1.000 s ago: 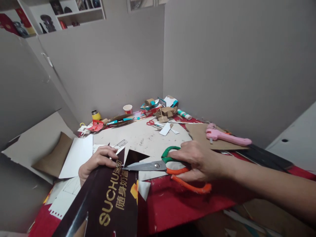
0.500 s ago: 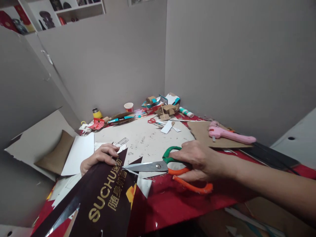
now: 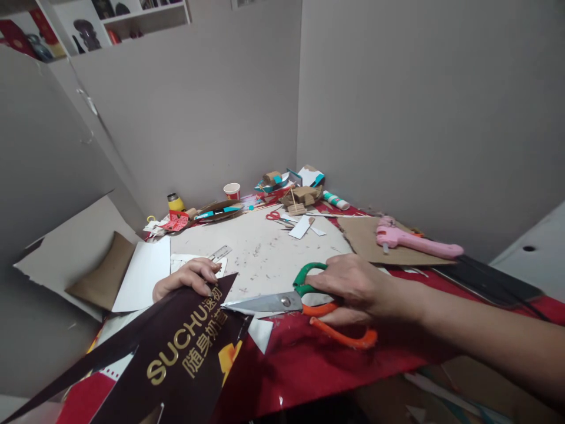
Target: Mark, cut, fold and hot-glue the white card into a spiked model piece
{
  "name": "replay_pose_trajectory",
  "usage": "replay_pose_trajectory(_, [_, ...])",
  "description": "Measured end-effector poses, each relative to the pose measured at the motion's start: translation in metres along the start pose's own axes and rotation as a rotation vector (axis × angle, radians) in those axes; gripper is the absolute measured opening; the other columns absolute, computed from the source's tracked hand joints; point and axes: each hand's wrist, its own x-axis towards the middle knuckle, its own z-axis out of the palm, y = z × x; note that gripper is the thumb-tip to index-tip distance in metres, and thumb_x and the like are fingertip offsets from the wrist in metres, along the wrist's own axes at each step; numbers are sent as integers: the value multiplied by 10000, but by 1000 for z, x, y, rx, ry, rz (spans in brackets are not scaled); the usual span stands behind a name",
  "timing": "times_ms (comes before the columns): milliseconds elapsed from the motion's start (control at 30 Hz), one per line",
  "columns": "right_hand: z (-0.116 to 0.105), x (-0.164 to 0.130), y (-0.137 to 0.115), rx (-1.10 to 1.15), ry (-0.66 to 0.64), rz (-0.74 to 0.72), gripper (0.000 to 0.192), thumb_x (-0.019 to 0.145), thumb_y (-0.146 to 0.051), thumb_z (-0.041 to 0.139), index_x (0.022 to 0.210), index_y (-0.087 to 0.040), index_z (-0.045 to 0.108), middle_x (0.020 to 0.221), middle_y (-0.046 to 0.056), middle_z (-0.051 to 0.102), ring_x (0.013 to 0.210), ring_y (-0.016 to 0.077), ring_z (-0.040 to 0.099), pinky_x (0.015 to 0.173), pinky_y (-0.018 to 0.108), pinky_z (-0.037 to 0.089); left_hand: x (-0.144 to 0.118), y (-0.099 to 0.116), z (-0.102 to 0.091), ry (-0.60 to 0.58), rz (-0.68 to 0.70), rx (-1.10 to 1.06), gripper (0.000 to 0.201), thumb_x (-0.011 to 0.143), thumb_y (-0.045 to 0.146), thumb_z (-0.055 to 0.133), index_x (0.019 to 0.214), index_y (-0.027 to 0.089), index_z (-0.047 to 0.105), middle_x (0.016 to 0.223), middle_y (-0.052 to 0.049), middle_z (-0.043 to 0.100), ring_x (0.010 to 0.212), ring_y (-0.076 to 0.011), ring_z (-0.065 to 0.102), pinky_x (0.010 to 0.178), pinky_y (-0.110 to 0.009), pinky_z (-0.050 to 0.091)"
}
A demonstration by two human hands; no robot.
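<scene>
Card [image 3: 194,335]: one, left hand [image 3: 189,278] gripping. Green-orange scissors [image 3: 286,301]: one pair, right hand [image 3: 355,288] gripping.

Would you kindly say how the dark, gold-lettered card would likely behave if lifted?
The card is probably fairly stiff, extending from the left hand without obvious sagging. The slender strip running along its edge may bend more easily.

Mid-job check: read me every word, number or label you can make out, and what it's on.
"SUCHU速初": gold lettering on the dark card.
"随身奶昔": second gold line, same card.
Ruler: markings too small to read.
Red packet: print too blurred to read.
Blue strip: black patch, any lettering too small to read.
</scene>
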Motion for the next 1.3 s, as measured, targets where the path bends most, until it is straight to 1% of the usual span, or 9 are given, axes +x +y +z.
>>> replay_pose_trajectory(233, [6,0,-2,55,64,-13,439,955,-523,448,975,-136,655,619,63,631,516,181,525,533,311,316,-3,-8,-1,93,-71,-85,261,673,485,795,676,231,736,675,-69,699,803,-258,702,787,-426,590])
replay_pose_trajectory(333, [10,0,-1,146,113,42,438,932,-544,471,989,-152,658,631,62,644,522,174,536,532,296,333,-8,-8,4,217,-163,-121,326,556,507,849,580,218,701,613,-52,672,742,-252,694,775,-425,589])
replay_pose_trajectory(400, [11,2,1,203,114,171,449,933,-534,458,998,-141,666,614,58,638,520,165,538,530,279,347,-11,-6,11,368,-244,-146,314,574,496,834,592,213,700,650,-39,683,759,-228,685,829,-407,568])
replay_pose_trajectory(467, [11,5,4,212,45,368,446,933,-518,445,980,-139,677,605,53,637,516,160,539,524,268,352,-13,-1,21,542,-363,-168,143,712,349,760,743,213,730,808,-30,720,849,-197,680,874,-386,546])
replay_pose_trajectory(633, [13,17,17,-33,-173,710,432,901,-534,477,965,-172,704,724,92,716,655,222,647,556,269,361,-7,9,37,751,-666,-217,147,731,285,753,796,156,721,764,-32,708,721,-195,693,595,-316,582])
replay_pose_trajectory(833, [22,26,25,-146,-241,725,433,884,-526,502,922,-153,720,773,159,738,719,331,690,566,313,353,-6,9,40,757,-819,-213,305,660,368,827,810,132,705,771,-53,709,775,-235,712,449,-221,511])
replay_pose_trajectory(1067, [29,30,25,-112,-280,689,404,895,-470,498,913,-125,707,757,179,723,709,340,687,584,333,371,-8,9,44,647,-898,-208,371,700,448,797,786,109,670,693,-110,752,419,-87,541,423,-198,449])
replay_pose_trajectory(1200, [29,31,29,-16,-247,692,360,882,-429,516,887,-119,700,728,171,699,698,323,671,618,351,395,-7,9,47,593,-918,-210,385,717,474,774,790,114,662,681,-105,750,393,-83,518,404,-196,428])
replay_pose_trajectory(1300, [23,36,30,120,-148,692,349,864,-412,530,873,-106,696,835,202,688,795,334,651,689,388,419,-7,9,48,558,-919,-219,386,723,492,760,783,126,657,640,-81,731,421,-102,530,408,-208,441])
